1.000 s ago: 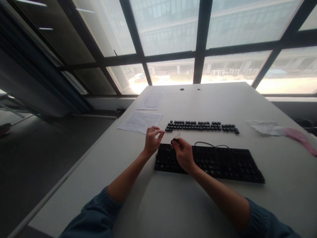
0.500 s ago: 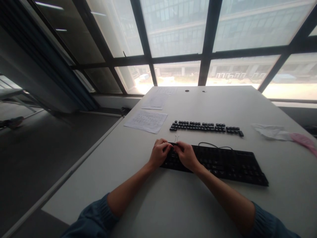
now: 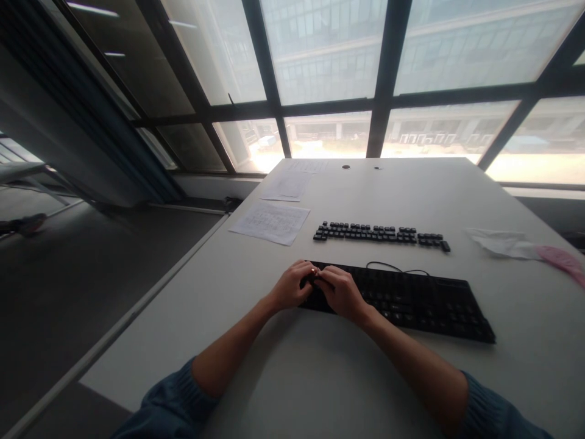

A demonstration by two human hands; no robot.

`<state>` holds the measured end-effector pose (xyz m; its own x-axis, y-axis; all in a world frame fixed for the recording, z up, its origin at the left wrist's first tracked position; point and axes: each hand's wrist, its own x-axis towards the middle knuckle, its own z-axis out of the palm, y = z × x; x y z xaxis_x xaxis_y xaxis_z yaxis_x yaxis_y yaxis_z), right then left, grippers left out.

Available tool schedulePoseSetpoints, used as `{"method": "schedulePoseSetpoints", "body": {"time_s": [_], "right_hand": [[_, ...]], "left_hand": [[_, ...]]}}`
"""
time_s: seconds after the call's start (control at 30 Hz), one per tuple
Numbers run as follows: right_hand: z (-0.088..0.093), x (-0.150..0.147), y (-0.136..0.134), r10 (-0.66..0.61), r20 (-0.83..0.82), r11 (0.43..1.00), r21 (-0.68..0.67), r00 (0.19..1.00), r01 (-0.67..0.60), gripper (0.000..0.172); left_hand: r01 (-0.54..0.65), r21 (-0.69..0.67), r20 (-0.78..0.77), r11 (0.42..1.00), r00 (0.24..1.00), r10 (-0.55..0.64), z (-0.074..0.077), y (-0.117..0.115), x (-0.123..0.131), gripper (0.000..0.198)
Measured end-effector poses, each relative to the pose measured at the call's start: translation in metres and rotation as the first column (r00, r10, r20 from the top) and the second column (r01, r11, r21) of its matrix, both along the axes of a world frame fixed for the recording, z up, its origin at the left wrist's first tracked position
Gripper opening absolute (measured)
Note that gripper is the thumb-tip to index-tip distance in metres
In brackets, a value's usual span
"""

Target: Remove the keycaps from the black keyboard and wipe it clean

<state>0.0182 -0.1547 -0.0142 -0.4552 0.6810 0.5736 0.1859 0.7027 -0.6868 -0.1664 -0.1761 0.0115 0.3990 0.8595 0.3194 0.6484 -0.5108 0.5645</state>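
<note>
A black keyboard [image 3: 411, 302] lies aslant on the white table, and both of my hands meet over its left end. My left hand [image 3: 292, 285] is closed, thumb and fingers pinched together at the upper left keys. Against it, my right hand [image 3: 340, 291] is also closed in a pinch, its fingertips meeting those of the left. A small bright glint shows between the fingertips, but what they hold is too small and hidden to make out. Behind the keyboard, loose black keycaps [image 3: 379, 233] are laid out in rows.
Printed paper sheets [image 3: 269, 223] lie at the left of the table [image 3: 219, 280]. A white and pink cloth [image 3: 507, 244] rests at the right. The keyboard's cable [image 3: 386, 264] curls behind it. Large windows stand beyond the far edge.
Two thin pale wire prongs that stood up by my right fingertips no longer show. Both hands have shifted slightly, their fingertips now lower and closer over the keyboard's left end.
</note>
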Motion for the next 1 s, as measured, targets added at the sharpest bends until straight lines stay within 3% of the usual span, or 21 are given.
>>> {"method": "schedulePoseSetpoints", "body": {"time_s": [0.13,0.3,0.47,0.7,0.87,1.0], "right_hand": [[-0.001,0.001,0.001,0.030,-0.042,1.000,-0.007,0.999,-0.031,0.019],[0.001,0.001,0.004,-0.029,-0.134,0.992,-0.123,0.991,0.013,0.016],[0.004,0.001,0.005,-0.062,-0.132,0.983,-0.177,0.989,0.038,0.018],[0.004,0.003,0.004,-0.020,-0.169,0.994,-0.108,0.985,0.001,0.018],[0.004,0.003,0.004,-0.085,-0.212,0.991,-0.121,0.974,0.060,0.019],[0.006,0.002,0.005,-0.116,-0.195,0.986,-0.142,0.974,0.089,0.021]], "left_hand": [[0.050,-0.022,-0.071,0.999,0.996,-0.051,0.003,-0.001,-0.001,0.012],[0.110,-0.034,-0.092,0.993,0.989,-0.113,0.005,0.000,-0.003,0.014],[0.063,-0.025,-0.077,0.998,0.995,-0.065,0.000,0.003,-0.003,0.011],[0.008,0.035,-0.087,0.999,0.996,-0.004,-0.017,0.002,0.000,0.011],[-0.020,0.100,-0.120,0.995,0.992,0.032,-0.019,0.000,0.004,0.012],[-0.044,0.148,-0.045,0.988,0.998,0.051,-0.019,-0.001,0.007,0.010]]}}
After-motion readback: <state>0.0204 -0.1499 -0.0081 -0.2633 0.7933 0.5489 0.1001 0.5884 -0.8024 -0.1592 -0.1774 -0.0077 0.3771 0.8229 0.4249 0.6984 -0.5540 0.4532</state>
